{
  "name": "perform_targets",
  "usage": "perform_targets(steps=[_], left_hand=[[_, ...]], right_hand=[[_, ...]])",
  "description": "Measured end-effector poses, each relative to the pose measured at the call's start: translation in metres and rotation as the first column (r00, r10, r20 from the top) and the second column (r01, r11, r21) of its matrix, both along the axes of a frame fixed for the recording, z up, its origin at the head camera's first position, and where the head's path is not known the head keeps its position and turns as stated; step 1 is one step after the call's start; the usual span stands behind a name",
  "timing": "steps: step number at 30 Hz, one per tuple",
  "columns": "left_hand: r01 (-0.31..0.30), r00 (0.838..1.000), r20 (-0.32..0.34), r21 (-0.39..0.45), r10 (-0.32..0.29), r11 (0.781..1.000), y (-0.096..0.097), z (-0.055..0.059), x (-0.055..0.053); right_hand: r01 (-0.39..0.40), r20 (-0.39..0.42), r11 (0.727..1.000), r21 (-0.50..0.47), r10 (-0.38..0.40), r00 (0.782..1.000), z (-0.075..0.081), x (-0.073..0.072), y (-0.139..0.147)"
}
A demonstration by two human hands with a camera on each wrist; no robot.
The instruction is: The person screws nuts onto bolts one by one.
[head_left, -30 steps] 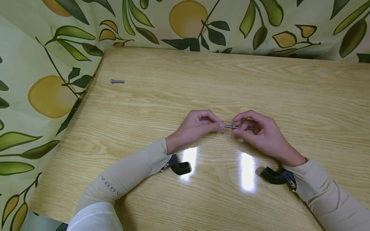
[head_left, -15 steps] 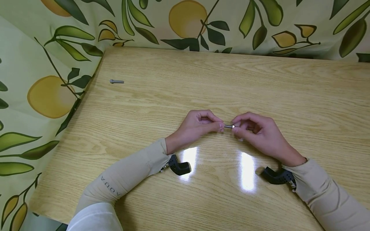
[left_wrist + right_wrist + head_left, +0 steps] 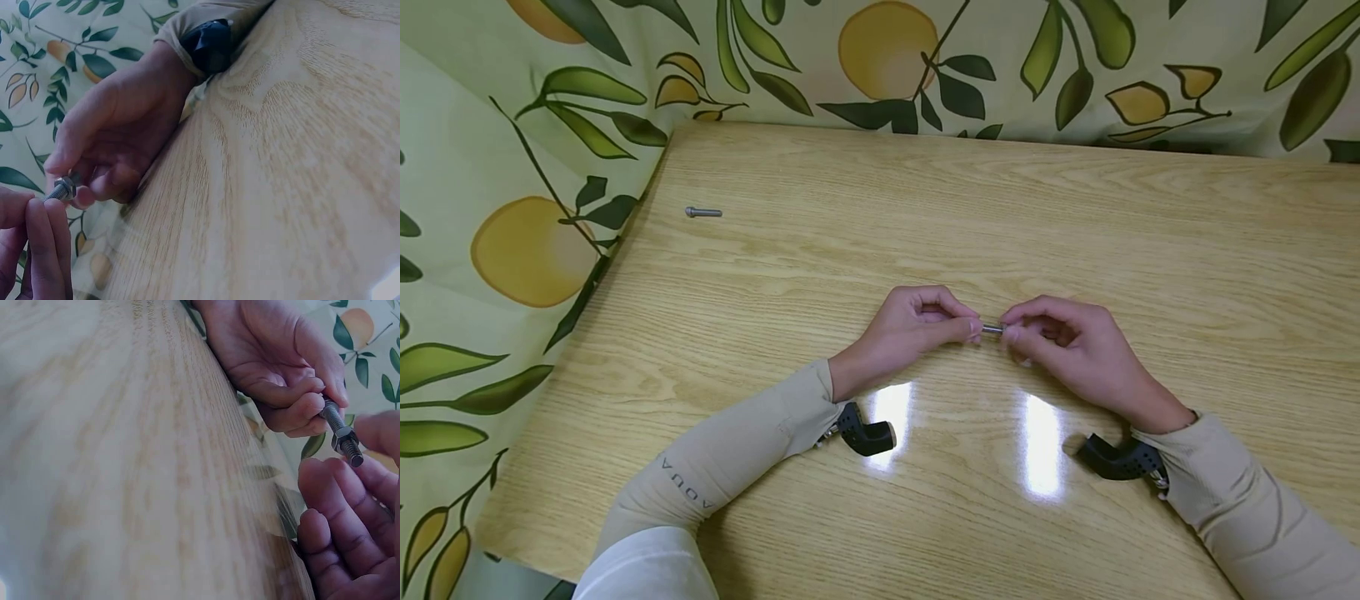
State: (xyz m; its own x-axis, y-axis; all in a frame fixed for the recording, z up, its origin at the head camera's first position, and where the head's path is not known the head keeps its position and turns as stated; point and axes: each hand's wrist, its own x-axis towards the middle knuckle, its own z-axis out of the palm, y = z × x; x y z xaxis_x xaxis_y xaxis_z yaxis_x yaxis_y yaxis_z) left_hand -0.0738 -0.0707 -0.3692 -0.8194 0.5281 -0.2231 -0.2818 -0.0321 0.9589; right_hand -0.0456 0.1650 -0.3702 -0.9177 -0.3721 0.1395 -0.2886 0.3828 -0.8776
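Note:
My left hand pinches a metal bolt between thumb and fingers, hiding its head end. A hex nut sits on the thread, with a short length of thread showing past it in the right wrist view. My right hand has its thumb and forefinger at that nut, pinching it, and its other fingers are loosely bent. Both hands are above the wooden table. The left wrist view also shows the nut between the two hands.
A second bolt lies on its side near the table's far left corner. A cloth with a fruit and leaf print borders the table at the back and left. Black wrist devices hang below both sleeves.
The right thumb and fingers have shifted slightly on the bolt and now cover the nut in the head view, where it showed earlier. My left hand stays in place.

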Motion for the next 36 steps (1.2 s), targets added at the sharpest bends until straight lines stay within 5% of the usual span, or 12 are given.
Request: perform_targets(steps=[36], left_hand=[[0.000, 1.000, 0.002, 0.036, 0.000, 0.999, -0.0009, -0.0021, 0.0022]], right_hand=[[-0.025, -0.025, 0.999, -0.042, 0.024, 0.999, -0.0040, 0.0007, -0.0015]])
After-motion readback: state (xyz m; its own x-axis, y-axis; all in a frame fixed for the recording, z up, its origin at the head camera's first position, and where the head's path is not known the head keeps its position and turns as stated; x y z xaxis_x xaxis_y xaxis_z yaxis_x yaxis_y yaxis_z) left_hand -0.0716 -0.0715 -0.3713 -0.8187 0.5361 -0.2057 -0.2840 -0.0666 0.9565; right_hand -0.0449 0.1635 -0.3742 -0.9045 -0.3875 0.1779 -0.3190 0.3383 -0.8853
